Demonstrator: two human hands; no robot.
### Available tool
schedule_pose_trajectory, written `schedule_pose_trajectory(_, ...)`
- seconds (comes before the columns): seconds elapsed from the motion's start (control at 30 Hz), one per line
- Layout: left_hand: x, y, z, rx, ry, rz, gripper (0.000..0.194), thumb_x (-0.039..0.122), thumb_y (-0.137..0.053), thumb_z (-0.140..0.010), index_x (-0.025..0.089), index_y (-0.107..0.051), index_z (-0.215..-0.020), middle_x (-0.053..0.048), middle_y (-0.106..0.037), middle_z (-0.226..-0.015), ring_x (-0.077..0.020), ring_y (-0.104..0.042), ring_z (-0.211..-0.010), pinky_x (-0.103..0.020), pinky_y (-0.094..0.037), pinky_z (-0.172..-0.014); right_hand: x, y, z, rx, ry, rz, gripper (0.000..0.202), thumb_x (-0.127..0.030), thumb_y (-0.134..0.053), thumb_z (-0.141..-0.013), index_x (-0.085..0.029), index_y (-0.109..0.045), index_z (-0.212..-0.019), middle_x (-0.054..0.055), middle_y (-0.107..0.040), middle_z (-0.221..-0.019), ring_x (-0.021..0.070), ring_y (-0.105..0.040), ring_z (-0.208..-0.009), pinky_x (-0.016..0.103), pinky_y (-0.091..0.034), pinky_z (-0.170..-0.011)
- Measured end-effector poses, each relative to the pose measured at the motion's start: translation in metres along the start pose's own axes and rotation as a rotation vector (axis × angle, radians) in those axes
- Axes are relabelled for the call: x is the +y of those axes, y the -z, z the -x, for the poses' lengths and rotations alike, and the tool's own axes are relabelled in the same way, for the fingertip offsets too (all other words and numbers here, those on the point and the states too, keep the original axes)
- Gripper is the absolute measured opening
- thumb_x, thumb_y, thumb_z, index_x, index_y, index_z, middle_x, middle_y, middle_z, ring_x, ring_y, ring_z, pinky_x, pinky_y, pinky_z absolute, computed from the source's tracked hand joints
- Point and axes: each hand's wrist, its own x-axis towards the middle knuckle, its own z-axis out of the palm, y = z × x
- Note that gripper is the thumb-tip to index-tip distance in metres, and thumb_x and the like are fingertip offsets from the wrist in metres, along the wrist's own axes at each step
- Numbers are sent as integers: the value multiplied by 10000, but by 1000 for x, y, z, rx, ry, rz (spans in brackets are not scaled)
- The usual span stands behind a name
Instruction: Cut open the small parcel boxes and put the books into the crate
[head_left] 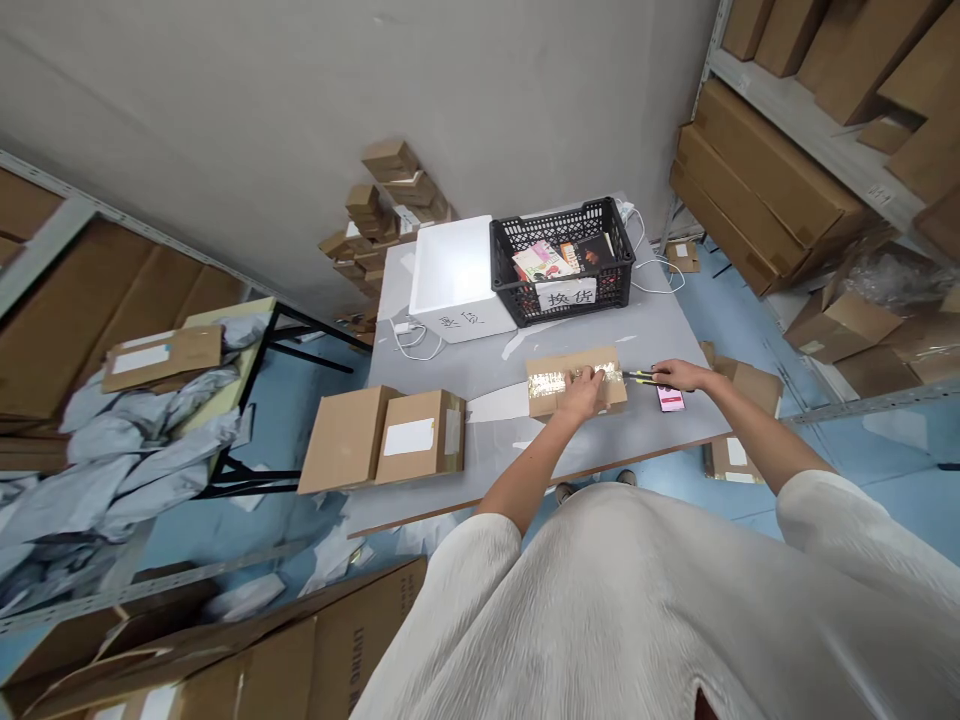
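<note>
A small cardboard box (541, 392) with shiny clear tape across its top lies near the front of the grey table. My left hand (581, 392) is on this box, fingers bent against its top and holding it. At the box's right end, my right hand (677, 375) is closed around a slim black-and-yellow box cutter (640, 377), whose tip points left at the box. Just below my right hand a phone (671, 400) with a pink screen lies on the table, partly covered by the hand.
Two closed cardboard boxes (411, 438) stand at the table's (495, 440) left front corner. Behind are a white bin (454, 270) and a black crate (562, 260) holding printed packages. White cables trail beside both. Shelves (840, 130) with cartons flank the table; grey parcels (157, 440) lie left.
</note>
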Motion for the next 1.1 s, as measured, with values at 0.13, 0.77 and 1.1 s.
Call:
schedule_pose_trajectory(0.13, -7, 4, -2, 139, -28, 70, 746, 439, -657, -1029, 254, -376, -1695, -194, -500, -1629, -352, -544, -1475, -519, -316, -1292, 0, -3, 12, 163, -30, -144, 397, -609, -679, -965, -214, -674, -1006, 56, -761, -809, 198, -664, -702, 276, -495, -627)
schedule_pose_trajectory(0.77, -41, -19, -30, 189, 57, -12, 700, 428, -294, -1116, 177, -304, -1769, -164, -231, -1859, -348, -155, -1736, -655, -93, -1384, -21, -45, 12, 370, 119, 633, 494, -432, -568, -1096, -269, -681, -1548, 156, -731, -1280, 325, -654, -1190, 382, -440, -965)
schedule_pose_trajectory(1.1, -37, -21, -22, 246, 58, -3, 708, 410, -336, -1104, 206, -290, -1780, -161, -285, -1842, -336, -191, -1728, -674, -55, -1378, -20, -47, 10, 416, 103, 616, 506, -447, -542, -1096, -269, -691, -1545, 174, -720, -1297, 351, -614, -1181, 426, -415, -980)
